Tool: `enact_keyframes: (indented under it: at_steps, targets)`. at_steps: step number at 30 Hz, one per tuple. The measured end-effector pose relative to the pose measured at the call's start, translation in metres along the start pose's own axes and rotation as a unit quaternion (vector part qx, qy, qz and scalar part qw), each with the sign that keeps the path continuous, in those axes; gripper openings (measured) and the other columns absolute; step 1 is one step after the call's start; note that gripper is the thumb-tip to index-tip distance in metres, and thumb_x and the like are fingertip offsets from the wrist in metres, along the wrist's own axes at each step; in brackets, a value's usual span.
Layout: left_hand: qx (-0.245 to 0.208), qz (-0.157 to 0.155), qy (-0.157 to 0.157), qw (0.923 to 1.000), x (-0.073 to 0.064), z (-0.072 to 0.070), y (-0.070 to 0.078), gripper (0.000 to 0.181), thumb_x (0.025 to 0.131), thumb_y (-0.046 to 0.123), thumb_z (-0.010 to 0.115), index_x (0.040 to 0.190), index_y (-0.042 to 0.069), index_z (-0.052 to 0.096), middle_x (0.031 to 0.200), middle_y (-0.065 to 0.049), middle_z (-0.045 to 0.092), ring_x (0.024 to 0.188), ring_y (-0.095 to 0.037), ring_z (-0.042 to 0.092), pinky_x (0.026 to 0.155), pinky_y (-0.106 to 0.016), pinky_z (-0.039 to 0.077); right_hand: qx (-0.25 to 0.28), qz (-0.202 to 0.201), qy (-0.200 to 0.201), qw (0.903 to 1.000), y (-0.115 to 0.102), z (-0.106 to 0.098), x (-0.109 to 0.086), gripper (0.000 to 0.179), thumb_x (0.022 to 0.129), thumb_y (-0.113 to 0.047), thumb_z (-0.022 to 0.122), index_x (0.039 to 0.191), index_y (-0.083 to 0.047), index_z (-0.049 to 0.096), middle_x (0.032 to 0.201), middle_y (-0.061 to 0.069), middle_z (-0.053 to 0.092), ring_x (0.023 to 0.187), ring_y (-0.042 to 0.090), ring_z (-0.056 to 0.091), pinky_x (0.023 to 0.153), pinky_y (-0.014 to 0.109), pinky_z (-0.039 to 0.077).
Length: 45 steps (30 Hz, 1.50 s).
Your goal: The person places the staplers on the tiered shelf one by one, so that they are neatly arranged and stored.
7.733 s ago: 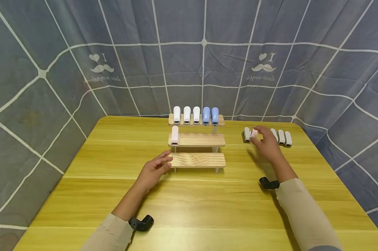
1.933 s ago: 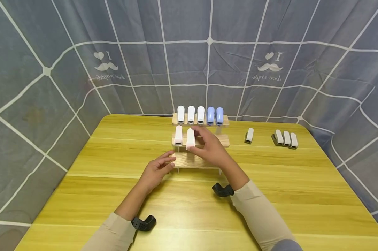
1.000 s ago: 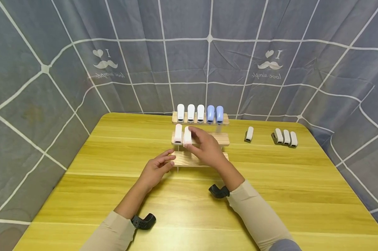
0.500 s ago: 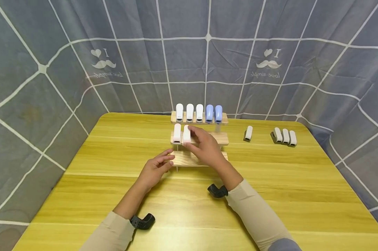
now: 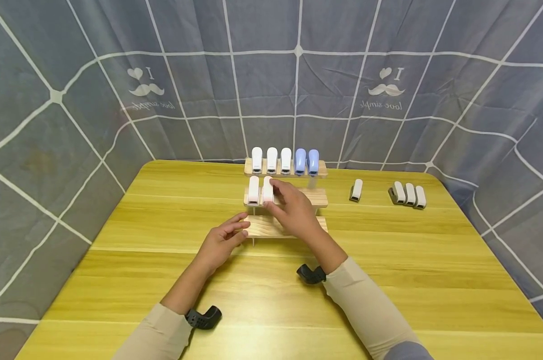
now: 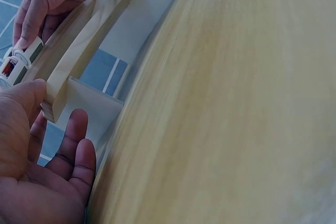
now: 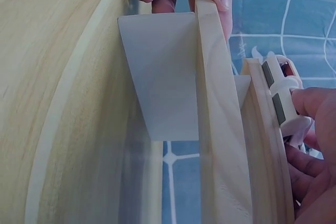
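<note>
My right hand [image 5: 296, 210] pinches a pale pink mini stapler [image 5: 267, 191] between thumb and fingers on the middle board [image 5: 318, 197] of a three-step wooden display shelf. A matching pink stapler [image 5: 253, 191] stands just left of it. In the right wrist view the held stapler [image 7: 281, 90] has its dark base pads against the board. My left hand [image 5: 219, 245] grips the left end of the lowest board [image 5: 276, 227]; the left wrist view shows its thumb on the board's end [image 6: 55, 95], the other fingers loosely bent below.
On the top board stand white staplers [image 5: 272, 160] and blue staplers [image 5: 300, 161] in a row. One pale stapler [image 5: 356, 190] lies alone on the table [image 5: 271, 300] to the right, with a group of three pale staplers [image 5: 409, 194] farther right. A grey curtain [image 5: 271, 90] hangs behind.
My right hand has brought the pink stapler from the row at the right to the middle board and shifted it left beside the other pink one. My left hand keeps its place.
</note>
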State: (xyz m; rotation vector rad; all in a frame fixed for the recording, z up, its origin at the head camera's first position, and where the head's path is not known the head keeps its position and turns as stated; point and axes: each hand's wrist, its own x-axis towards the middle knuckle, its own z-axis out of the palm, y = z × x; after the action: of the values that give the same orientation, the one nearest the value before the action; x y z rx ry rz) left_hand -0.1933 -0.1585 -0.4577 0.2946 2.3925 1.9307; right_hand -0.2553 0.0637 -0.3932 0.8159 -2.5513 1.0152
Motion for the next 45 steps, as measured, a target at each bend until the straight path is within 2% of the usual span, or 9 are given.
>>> enact_keyframes:
  at_steps: [17, 20, 26, 28, 31, 35, 38, 42, 45]
  targets:
    - [-0.013, 0.0, -0.002, 0.9999, -0.001, 0.0, 0.001, 0.038, 0.099, 0.024, 0.065, 0.129, 0.0, 0.065, 0.152, -0.003, 0.044, 0.14, -0.023, 0.04, 0.101, -0.025, 0.044, -0.019, -0.016, 0.015, 0.9996, 0.002, 0.004, 0.0, 0.054, 0.095, -0.026, 0.07, 0.142, -0.005, 0.052, 0.129, 0.013, 0.061, 0.119, 0.029, 0.059, 0.099, 0.047, 0.047]
    - [-0.013, 0.0, -0.001, 0.9999, -0.001, -0.001, 0.001, 0.038, 0.099, 0.024, 0.065, 0.128, 0.0, 0.065, 0.152, -0.003, 0.045, 0.139, -0.023, 0.041, 0.101, -0.024, 0.044, 0.007, -0.017, 0.006, 0.9998, 0.002, 0.001, 0.001, 0.054, 0.096, -0.026, 0.07, 0.142, -0.005, 0.051, 0.13, 0.012, 0.061, 0.119, 0.026, 0.058, 0.1, 0.043, 0.047]
    - [-0.012, 0.002, -0.003, 0.9999, 0.0, -0.001, 0.0, 0.038, 0.099, 0.024, 0.065, 0.128, 0.0, 0.066, 0.152, -0.004, 0.045, 0.14, -0.023, 0.04, 0.103, -0.025, 0.043, 0.108, 0.008, -0.023, 0.9939, 0.004, -0.016, 0.003, 0.052, 0.096, -0.023, 0.068, 0.142, -0.006, 0.052, 0.129, 0.011, 0.061, 0.116, 0.023, 0.061, 0.096, 0.037, 0.051]
    - [-0.011, 0.004, -0.004, 0.9999, 0.001, 0.0, 0.0, 0.038, 0.099, 0.024, 0.065, 0.128, 0.0, 0.066, 0.152, -0.003, 0.045, 0.14, -0.023, 0.04, 0.103, -0.025, 0.043, 0.116, 0.005, -0.028, 0.9929, 0.005, -0.025, 0.002, 0.05, 0.097, -0.023, 0.068, 0.141, -0.006, 0.053, 0.127, 0.012, 0.063, 0.114, 0.024, 0.062, 0.095, 0.039, 0.052]
    - [-0.014, 0.004, -0.003, 0.9999, 0.0, 0.0, -0.001, 0.038, 0.098, 0.024, 0.065, 0.128, 0.0, 0.066, 0.152, -0.002, 0.045, 0.139, -0.023, 0.04, 0.101, -0.024, 0.044, 0.108, -0.028, -0.024, 0.9934, 0.006, -0.04, 0.002, 0.045, 0.097, -0.02, 0.068, 0.138, -0.005, 0.057, 0.122, 0.013, 0.066, 0.112, 0.025, 0.063, 0.095, 0.043, 0.051]
    - [-0.01, -0.002, 0.001, 0.9999, -0.001, 0.001, -0.001, 0.037, 0.098, 0.025, 0.066, 0.128, 0.002, 0.066, 0.151, 0.001, 0.045, 0.138, -0.023, 0.042, 0.1, -0.022, 0.045, 0.097, -0.074, 0.014, 0.9924, 0.009, -0.061, 0.001, 0.036, 0.095, -0.012, 0.069, 0.128, -0.001, 0.063, 0.113, 0.012, 0.069, 0.104, 0.025, 0.064, 0.091, 0.047, 0.05]
    - [-0.009, -0.008, 0.0, 0.9999, -0.002, 0.001, -0.001, 0.038, 0.098, 0.026, 0.066, 0.128, 0.003, 0.066, 0.151, 0.002, 0.045, 0.138, -0.022, 0.043, 0.1, -0.023, 0.045, 0.097, -0.086, 0.061, 0.9897, 0.019, -0.075, -0.001, 0.029, 0.093, -0.005, 0.069, 0.121, 0.002, 0.066, 0.108, 0.013, 0.07, 0.098, 0.026, 0.064, 0.086, 0.048, 0.05]
    - [-0.009, -0.011, 0.0, 0.9999, -0.003, 0.002, -0.001, 0.039, 0.098, 0.027, 0.066, 0.129, 0.003, 0.066, 0.151, 0.004, 0.045, 0.138, -0.021, 0.043, 0.099, -0.023, 0.045, 0.075, -0.079, 0.122, 0.9865, 0.039, -0.092, -0.007, 0.023, 0.093, -0.002, 0.068, 0.116, 0.002, 0.069, 0.107, 0.014, 0.07, 0.095, 0.027, 0.064, 0.083, 0.046, 0.051]
    - [-0.007, -0.009, 0.003, 0.9999, -0.002, 0.001, 0.0, 0.039, 0.098, 0.027, 0.066, 0.129, 0.004, 0.066, 0.151, 0.004, 0.045, 0.137, -0.021, 0.043, 0.099, -0.022, 0.045, 0.067, -0.052, 0.152, 0.9848, 0.06, -0.104, -0.011, 0.02, 0.094, -0.003, 0.067, 0.114, 0.001, 0.07, 0.111, 0.014, 0.069, 0.099, 0.028, 0.064, 0.085, 0.045, 0.051]
